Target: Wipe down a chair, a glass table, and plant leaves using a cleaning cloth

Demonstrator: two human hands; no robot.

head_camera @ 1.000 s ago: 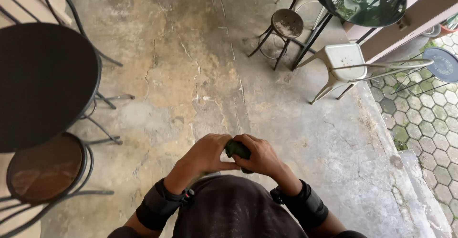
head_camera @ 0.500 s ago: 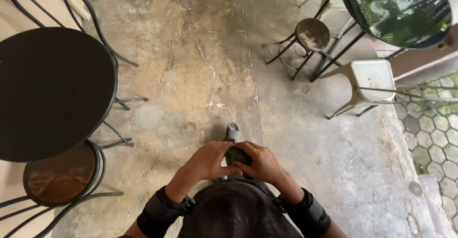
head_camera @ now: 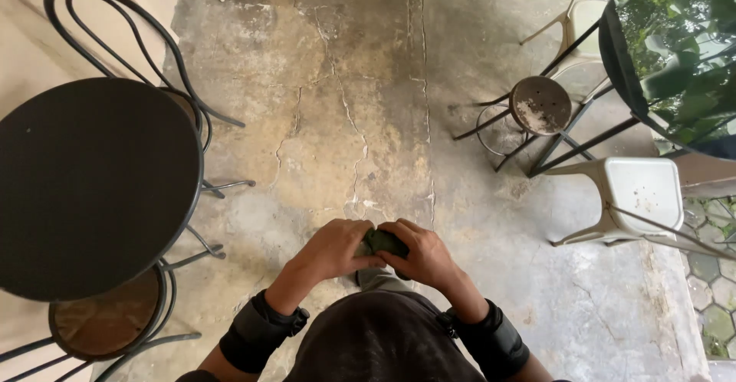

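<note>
Left hand (head_camera: pixel 333 248) and right hand (head_camera: pixel 423 258) together, both clamped on small dark green object (head_camera: pixel 381 241), cracked concrete floor (head_camera: pixel 345 121) below, round black surface (head_camera: pixel 88 186) left, white stool (head_camera: pixel 640 194) right

A café terrace: round table (head_camera: pixel 84 183) left of the hands, stools (head_camera: pixel 540 104) and glass table (head_camera: pixel 675 52) right, cracked concrete floor (head_camera: pixel 345 83).

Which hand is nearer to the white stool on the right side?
The right hand. It is on the side of the white stool; the left hand is beyond it, toward the black round table.
</note>
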